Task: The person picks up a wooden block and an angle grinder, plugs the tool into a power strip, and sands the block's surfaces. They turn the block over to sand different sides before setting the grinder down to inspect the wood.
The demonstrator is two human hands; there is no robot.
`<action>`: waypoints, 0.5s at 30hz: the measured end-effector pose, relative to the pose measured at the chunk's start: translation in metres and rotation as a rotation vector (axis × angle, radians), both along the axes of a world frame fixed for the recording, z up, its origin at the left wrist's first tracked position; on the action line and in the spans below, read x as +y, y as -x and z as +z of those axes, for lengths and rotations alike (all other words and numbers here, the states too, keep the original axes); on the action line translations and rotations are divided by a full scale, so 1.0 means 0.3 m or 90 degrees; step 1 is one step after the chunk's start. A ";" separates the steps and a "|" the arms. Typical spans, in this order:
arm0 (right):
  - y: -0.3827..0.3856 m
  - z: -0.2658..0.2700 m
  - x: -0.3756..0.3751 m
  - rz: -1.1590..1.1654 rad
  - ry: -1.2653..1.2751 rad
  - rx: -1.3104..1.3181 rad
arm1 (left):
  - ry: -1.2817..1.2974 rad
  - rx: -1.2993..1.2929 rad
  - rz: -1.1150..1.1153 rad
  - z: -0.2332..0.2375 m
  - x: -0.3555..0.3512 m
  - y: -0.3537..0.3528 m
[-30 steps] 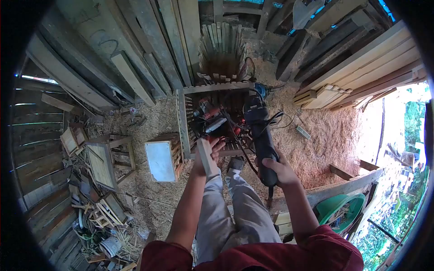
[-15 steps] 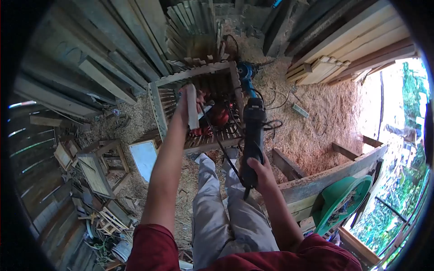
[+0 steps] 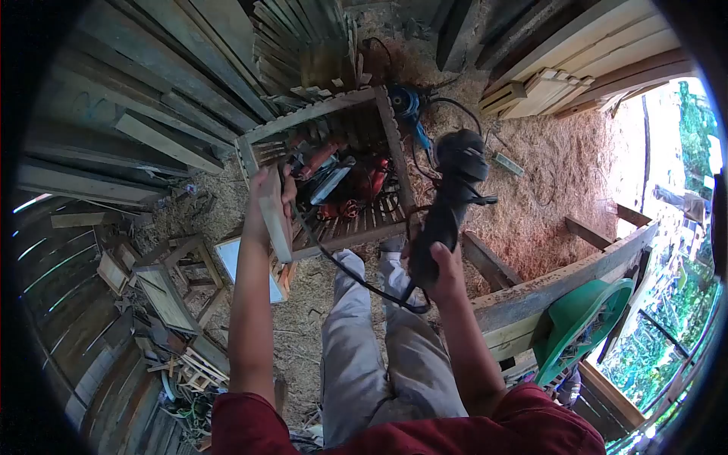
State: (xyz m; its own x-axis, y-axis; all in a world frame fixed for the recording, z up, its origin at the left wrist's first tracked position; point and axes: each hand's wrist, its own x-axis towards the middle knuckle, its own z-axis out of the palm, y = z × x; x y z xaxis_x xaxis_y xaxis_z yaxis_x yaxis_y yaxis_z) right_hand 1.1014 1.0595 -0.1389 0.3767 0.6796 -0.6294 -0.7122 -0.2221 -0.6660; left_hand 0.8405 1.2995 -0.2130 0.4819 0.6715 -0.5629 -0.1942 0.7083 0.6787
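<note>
My left hand (image 3: 267,199) is closed around a short wooden block (image 3: 276,226) and a black cable (image 3: 326,254), at the near left corner of a slatted wooden crate (image 3: 385,136). Red and metal tools (image 3: 371,178) lie inside the crate. In my right hand (image 3: 440,271) is a dark power tool (image 3: 449,205), gripped by its lower end, with its round head pointing away from me, right of the crate. The cable loops from the tool's lower end across to my left hand.
A blue power tool (image 3: 407,102) sits by the crate's far right corner. Planks (image 3: 546,95) lean at the upper right. A green hard hat (image 3: 580,322) rests near a long beam (image 3: 561,280) at right. Small wooden frames (image 3: 168,296) stand at left; sawdust covers the floor.
My left hand has moved left and nearer to me with the block, from over the crate to its corner. The dark tool has shifted right and tilted, and the cable now hangs in a wider loop.
</note>
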 end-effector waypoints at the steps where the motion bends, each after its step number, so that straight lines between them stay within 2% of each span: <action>1: -0.023 0.025 -0.012 0.023 -0.005 -0.012 | 0.031 0.006 0.013 0.013 -0.043 0.006; 3: -0.060 0.078 -0.029 0.066 -0.012 -0.035 | 0.096 0.019 0.036 0.028 -0.139 0.018; 9: -0.079 0.159 -0.074 0.078 0.021 -0.041 | 0.105 -0.155 0.112 -0.008 -0.419 0.117; 10: -0.080 0.152 -0.075 0.086 0.021 -0.025 | 0.106 -0.168 0.145 0.047 -0.442 0.091; 15: -0.046 0.130 -0.049 0.082 -0.002 -0.020 | 0.053 -0.141 0.103 0.178 -0.459 0.100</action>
State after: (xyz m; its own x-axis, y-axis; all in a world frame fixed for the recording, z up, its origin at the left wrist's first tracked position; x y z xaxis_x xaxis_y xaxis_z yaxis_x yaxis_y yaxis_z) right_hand 1.1152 1.0447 -0.0998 0.3049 0.7255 -0.6169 -0.6567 -0.3090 -0.6879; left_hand 0.8105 1.1616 -0.1597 0.4905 0.7049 -0.5124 -0.4461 0.7082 0.5472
